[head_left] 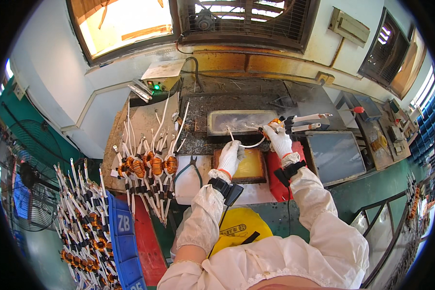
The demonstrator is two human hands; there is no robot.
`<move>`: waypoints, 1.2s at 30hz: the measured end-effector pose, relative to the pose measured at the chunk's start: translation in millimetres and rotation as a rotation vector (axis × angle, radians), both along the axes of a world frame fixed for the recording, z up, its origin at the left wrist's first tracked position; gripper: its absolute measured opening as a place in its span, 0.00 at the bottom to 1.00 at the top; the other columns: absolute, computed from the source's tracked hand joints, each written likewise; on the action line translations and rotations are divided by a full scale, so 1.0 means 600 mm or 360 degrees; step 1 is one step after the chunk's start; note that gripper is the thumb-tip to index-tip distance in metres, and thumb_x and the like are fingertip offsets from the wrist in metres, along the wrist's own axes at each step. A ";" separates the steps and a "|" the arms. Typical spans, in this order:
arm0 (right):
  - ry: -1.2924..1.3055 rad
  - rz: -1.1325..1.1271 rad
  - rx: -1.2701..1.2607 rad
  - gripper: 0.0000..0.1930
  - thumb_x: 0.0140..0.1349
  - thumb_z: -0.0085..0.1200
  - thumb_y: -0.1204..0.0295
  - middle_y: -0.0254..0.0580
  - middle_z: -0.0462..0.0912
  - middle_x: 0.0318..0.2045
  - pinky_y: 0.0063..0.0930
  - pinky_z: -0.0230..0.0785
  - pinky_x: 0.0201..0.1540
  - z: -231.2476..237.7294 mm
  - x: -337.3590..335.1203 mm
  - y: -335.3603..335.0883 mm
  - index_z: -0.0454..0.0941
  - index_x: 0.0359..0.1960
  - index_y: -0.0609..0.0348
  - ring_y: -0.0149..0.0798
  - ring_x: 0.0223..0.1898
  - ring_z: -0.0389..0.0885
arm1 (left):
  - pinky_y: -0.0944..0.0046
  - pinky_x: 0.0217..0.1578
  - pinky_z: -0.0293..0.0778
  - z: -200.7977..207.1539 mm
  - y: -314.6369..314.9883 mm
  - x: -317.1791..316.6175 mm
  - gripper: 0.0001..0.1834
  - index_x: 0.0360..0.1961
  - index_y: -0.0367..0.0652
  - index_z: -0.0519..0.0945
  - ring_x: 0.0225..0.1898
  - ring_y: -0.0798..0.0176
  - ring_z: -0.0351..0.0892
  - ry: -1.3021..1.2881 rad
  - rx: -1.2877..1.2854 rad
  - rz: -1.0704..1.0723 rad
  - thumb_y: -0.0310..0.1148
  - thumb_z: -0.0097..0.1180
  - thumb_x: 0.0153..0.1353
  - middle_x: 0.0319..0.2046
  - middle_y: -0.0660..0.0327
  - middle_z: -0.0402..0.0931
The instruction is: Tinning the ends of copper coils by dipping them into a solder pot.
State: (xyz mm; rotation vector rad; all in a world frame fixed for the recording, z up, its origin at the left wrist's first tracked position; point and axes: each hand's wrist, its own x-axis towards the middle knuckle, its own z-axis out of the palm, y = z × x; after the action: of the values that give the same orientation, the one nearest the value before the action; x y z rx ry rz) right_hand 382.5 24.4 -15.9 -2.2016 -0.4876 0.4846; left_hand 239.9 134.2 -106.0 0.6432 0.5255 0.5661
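Both my hands wear white gloves. My right hand [279,140] is closed around a copper-wound ring coil [275,122] with black-sleeved white leads, two of them pointing right. From the coil a white lead [252,146] curves left to my left hand [231,157], whose fingers pinch it near its end. That end points up at the near edge of a rectangular metal pot [211,131] with a shiny grey surface, wisps of smoke above it; contact cannot be made out. Just below the hands lies a brown-framed tray of yellow material [260,180].
Several similar coils [156,165] are heaped left on the bench, beside dark-handled pliers [193,169]. A control box [164,77] with a green light stands behind. A blue crate [123,232] and more coils [89,237] are lower left. Right are a red container [295,157] and grey-surfaced tray [336,154].
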 end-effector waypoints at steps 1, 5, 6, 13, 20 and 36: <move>-0.0002 -0.0003 0.0000 0.34 0.50 0.50 0.39 0.47 0.82 0.38 0.30 0.68 0.47 -0.010 0.007 -0.001 0.75 0.52 0.48 0.44 0.40 0.81 | 0.67 0.26 0.73 0.001 -0.001 0.002 0.10 0.40 0.43 0.73 0.23 0.69 0.72 0.0003 -0.0009 -0.0007 0.37 0.50 0.63 0.27 0.63 0.73; -0.0399 0.0022 0.0180 0.28 0.53 0.53 0.45 0.41 0.77 0.16 0.26 0.70 0.19 -0.056 0.036 -0.001 0.77 0.46 0.54 0.34 0.14 0.77 | 0.66 0.26 0.74 0.002 -0.003 0.008 0.10 0.40 0.43 0.72 0.23 0.69 0.72 0.0015 0.0008 -0.0003 0.37 0.50 0.63 0.27 0.63 0.73; -0.0421 0.0016 0.0171 0.27 0.53 0.53 0.45 0.41 0.77 0.15 0.26 0.70 0.19 -0.058 0.037 0.000 0.77 0.45 0.54 0.34 0.14 0.77 | 0.66 0.26 0.74 0.002 -0.003 0.007 0.10 0.40 0.43 0.72 0.23 0.69 0.72 0.0012 0.0007 -0.0005 0.37 0.50 0.63 0.27 0.63 0.73; -0.0113 0.0029 -0.0024 0.35 0.50 0.48 0.38 0.53 0.81 0.41 0.33 0.68 0.49 -0.018 0.017 -0.003 0.73 0.54 0.47 0.47 0.44 0.80 | 0.67 0.26 0.73 0.006 -0.003 0.001 0.10 0.40 0.42 0.72 0.23 0.69 0.71 0.0047 0.0039 -0.0013 0.37 0.50 0.63 0.26 0.62 0.73; -0.0357 -0.0012 0.0063 0.33 0.52 0.52 0.41 0.53 0.81 0.35 0.35 0.72 0.42 -0.024 0.016 -0.008 0.74 0.49 0.55 0.48 0.37 0.81 | 0.68 0.25 0.73 0.013 -0.009 0.006 0.10 0.39 0.42 0.72 0.22 0.70 0.71 0.0047 0.0019 -0.0011 0.37 0.50 0.63 0.25 0.63 0.72; -0.0110 0.0026 -0.0043 0.36 0.49 0.48 0.36 0.48 0.78 0.47 0.34 0.64 0.54 -0.047 0.037 -0.001 0.73 0.54 0.45 0.50 0.50 0.76 | 0.68 0.24 0.73 0.006 -0.005 0.007 0.10 0.39 0.42 0.72 0.21 0.70 0.70 0.0020 -0.0024 0.0008 0.37 0.50 0.63 0.25 0.63 0.72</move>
State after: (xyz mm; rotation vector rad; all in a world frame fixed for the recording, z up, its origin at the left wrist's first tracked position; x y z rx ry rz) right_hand 404.8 24.0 -43.9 -2.2481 -0.5388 0.4271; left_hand 244.1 131.0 -102.6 0.6313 0.5427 0.5626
